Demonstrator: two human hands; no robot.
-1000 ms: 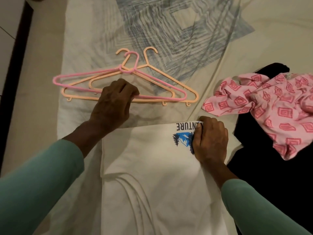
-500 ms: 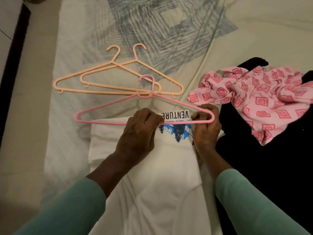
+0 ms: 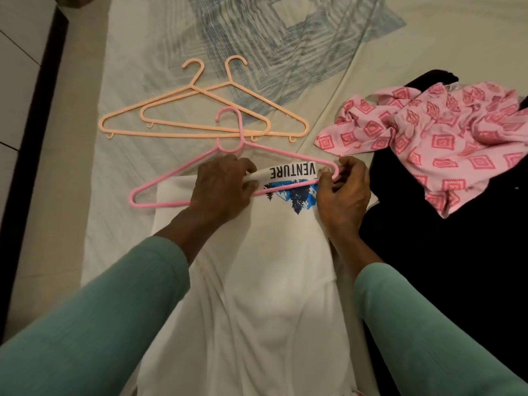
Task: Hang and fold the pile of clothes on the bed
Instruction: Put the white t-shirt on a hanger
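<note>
A white T-shirt (image 3: pixel 257 281) with a blue print and the word VENTURE lies folded lengthwise on the bed in front of me. A pink hanger (image 3: pixel 160 187) lies across its far end. My left hand (image 3: pixel 220 190) grips the hanger's bottom bar together with the shirt's folded edge. My right hand (image 3: pixel 343 192) pinches the hanger's right corner and the shirt edge there. The printed end of the shirt passes through the hanger, over its bottom bar.
Two peach hangers (image 3: pixel 200 121) lie overlapped on the sheet beyond the pink one. A pink patterned garment (image 3: pixel 445 138) rests on a black garment (image 3: pixel 443 267) at the right. The bed's left edge (image 3: pixel 94 195) borders a tiled floor (image 3: pixel 17 67).
My left hand pulled the pink hanger off the peach ones and toward me onto the shirt. My right hand took hold of the hanger's right corner, and the shirt's printed end went through the hanger.
</note>
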